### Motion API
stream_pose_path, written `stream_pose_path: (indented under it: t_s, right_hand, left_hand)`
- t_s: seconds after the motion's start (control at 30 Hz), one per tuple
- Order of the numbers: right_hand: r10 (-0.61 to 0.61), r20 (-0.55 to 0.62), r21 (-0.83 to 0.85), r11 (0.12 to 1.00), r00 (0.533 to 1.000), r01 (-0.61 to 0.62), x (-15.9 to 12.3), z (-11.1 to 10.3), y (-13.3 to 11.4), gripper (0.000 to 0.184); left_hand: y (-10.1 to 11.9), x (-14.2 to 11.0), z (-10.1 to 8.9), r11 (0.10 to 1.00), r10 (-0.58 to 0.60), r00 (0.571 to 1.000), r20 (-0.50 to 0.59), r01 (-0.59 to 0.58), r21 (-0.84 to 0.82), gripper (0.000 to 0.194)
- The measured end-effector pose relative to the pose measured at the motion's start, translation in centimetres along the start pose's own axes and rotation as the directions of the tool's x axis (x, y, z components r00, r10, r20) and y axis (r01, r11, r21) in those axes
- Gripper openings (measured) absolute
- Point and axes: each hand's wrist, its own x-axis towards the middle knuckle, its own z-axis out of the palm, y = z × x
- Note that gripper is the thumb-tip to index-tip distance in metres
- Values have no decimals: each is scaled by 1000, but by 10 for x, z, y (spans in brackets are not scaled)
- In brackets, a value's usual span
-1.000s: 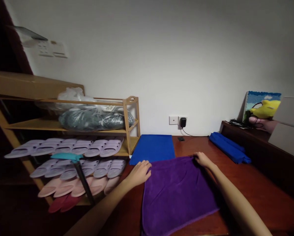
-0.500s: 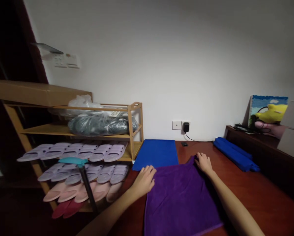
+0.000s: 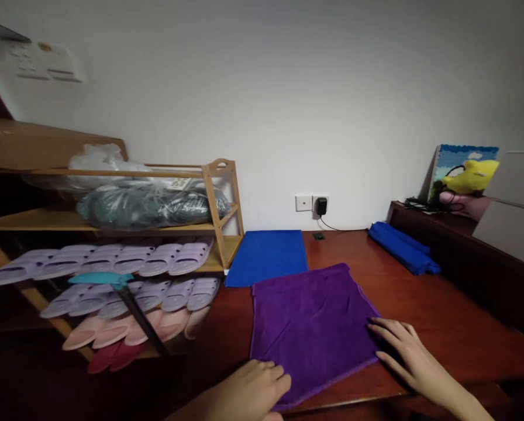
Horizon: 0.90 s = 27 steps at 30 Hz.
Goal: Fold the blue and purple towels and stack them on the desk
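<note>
A purple towel (image 3: pixel 311 324) lies flat on the dark red wooden table (image 3: pixel 441 316). My left hand (image 3: pixel 248 390) rests at the towel's near left corner, fingers curled against its edge. My right hand (image 3: pixel 404 351) lies at the near right corner with fingers stretched out flat, touching the towel's edge. A folded blue towel (image 3: pixel 268 256) lies flat just beyond the purple one.
A rolled blue cloth (image 3: pixel 402 248) lies at the back right. A wooden shoe rack (image 3: pixel 220 204) with several slippers and plastic bags stands to the left. A wall socket with a black charger (image 3: pixel 321 206) is behind. A raised dark ledge (image 3: pixel 464 251) holds a picture at right.
Both hands have drawn back from the towel's far corners to its near corners. The towel now lies spread flat. The camera view has shifted down and left.
</note>
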Motion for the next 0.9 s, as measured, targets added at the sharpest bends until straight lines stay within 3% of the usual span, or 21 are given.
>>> stream_pose_path:
  t_s: [0.1,0.27,0.4,0.63,0.8,0.9]
  right_hand:
    - [89,-98,2,996,991,-89,-28,17,15,44]
    - [137,-209,29,991,968,-134,-49,30,30,42]
    - [134,-220,22,991,966,-133,-39,22,36,40]
    - [46,-111,59,997,993,-40,-13,0,40,32]
    - [101,-180,148,986,978,-75,1,-15,40,36]
    - [157,-245,222,970,957,-102,23,-23,36,39]
  left_hand:
    - [-7,-6,-11,995,5,999,43,0,-104,14]
    - [-15,-20,-7,989,5,1000,-26,-9,-146,11]
    - [-16,-26,1,995,-25,1000,-15,23,-95,22]
    - [-15,-24,2,991,-49,999,-15,46,-128,6]
    - [-26,-24,-7,942,-58,985,-162,1,-335,12]
    - [-40,-7,-11,883,-180,916,-360,-11,-468,17]
